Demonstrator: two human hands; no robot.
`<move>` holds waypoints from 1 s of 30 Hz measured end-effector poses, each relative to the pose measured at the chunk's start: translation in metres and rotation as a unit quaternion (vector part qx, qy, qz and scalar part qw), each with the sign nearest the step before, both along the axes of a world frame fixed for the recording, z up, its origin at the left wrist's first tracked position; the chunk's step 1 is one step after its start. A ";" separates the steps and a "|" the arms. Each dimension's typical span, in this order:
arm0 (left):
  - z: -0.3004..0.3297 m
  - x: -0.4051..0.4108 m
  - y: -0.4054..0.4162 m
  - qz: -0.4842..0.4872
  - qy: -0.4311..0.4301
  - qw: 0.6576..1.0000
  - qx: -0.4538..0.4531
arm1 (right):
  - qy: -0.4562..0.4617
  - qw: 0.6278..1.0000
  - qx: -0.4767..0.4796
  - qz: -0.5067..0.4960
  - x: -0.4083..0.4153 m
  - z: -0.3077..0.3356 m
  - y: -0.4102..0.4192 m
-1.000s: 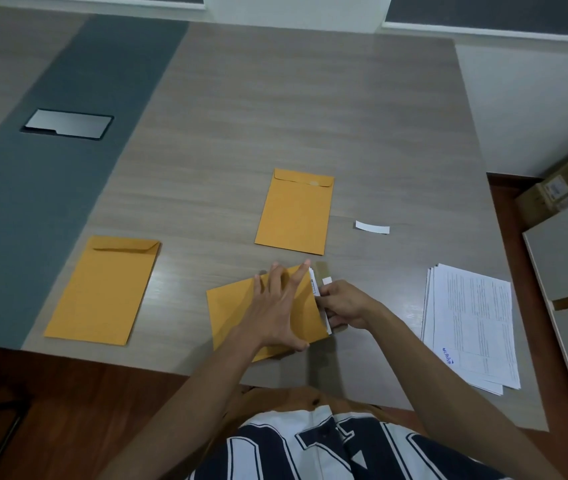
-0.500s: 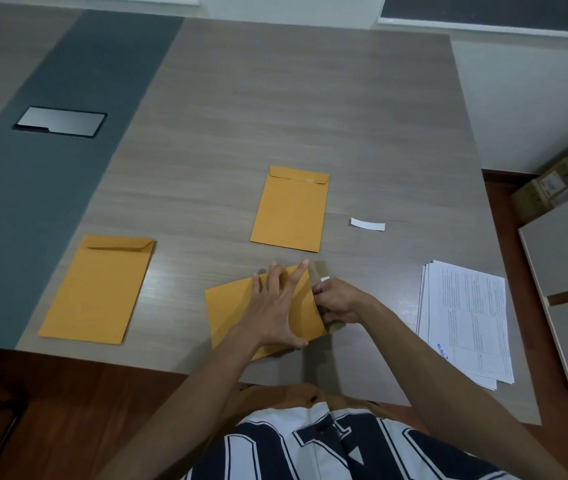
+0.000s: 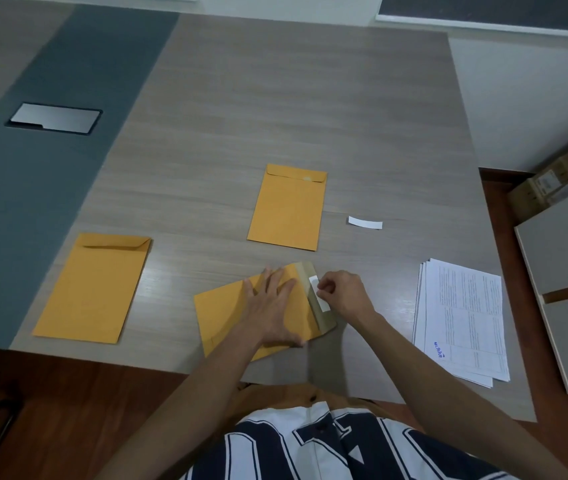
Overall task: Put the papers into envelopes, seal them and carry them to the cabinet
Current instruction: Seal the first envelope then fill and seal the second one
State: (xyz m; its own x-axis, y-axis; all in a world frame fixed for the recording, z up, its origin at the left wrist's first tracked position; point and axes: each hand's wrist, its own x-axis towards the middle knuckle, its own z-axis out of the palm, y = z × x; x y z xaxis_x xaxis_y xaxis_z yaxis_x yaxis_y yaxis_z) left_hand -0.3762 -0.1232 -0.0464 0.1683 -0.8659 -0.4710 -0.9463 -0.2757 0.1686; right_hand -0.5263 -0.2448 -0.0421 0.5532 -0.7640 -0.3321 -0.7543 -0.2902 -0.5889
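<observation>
A tan envelope lies tilted at the table's near edge, its flap open to the right. My left hand presses flat on it, fingers spread. My right hand pinches a white peel strip that lies partly lifted off the flap's adhesive. Two more tan envelopes lie on the table: one in the middle with its flap shut, one to the left. A stack of printed papers rests at the right.
A loose white strip lies right of the middle envelope. A metal cable hatch sits in the grey band at the left. A pale cabinet stands beyond the table's right edge, with a cardboard box behind it.
My right hand has peeled the white strip partway off the flap and moved slightly right. The flap's adhesive band now shows. My left hand stays pressed on the envelope.
</observation>
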 end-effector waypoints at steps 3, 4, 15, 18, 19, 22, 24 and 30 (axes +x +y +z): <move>0.001 -0.001 -0.006 0.021 -0.004 1.000 -0.015 | 0.003 1.000 -0.018 0.021 0.003 0.001 0.001; 0.002 -0.002 -0.007 0.021 -0.015 0.999 -0.020 | 0.004 1.000 -0.016 0.026 0.004 0.001 0.000; 0.000 -0.002 -0.011 0.010 -0.045 0.999 -0.019 | 0.008 0.998 -0.037 0.047 0.009 0.000 -0.006; 0.000 -0.001 -0.011 0.014 -0.039 0.999 -0.020 | 0.002 0.998 -0.041 0.042 0.010 -0.002 -0.007; 0.000 -0.001 -0.011 0.015 -0.037 0.999 -0.021 | 0.000 0.998 -0.044 0.043 0.009 -0.002 -0.007; 0.000 -0.001 -0.010 0.016 -0.034 0.999 -0.022 | -0.005 0.998 -0.053 0.044 0.009 -0.005 -0.006; 0.001 -0.001 -0.012 0.019 -0.029 0.999 -0.022 | -0.004 0.998 -0.052 0.042 0.009 -0.006 -0.007; 0.008 -0.003 -0.015 0.027 -0.026 0.999 -0.021 | 0.004 0.999 -0.033 0.027 0.013 -0.009 -0.010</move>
State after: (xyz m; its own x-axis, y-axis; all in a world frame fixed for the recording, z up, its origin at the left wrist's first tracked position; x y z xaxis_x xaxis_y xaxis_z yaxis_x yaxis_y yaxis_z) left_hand -0.3788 -0.1385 -0.0389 0.2396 -0.8735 -0.4239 -0.9379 -0.3210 0.1313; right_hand -0.5135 -0.2552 -0.0509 0.5918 -0.7532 -0.2872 -0.7414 -0.3687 -0.5607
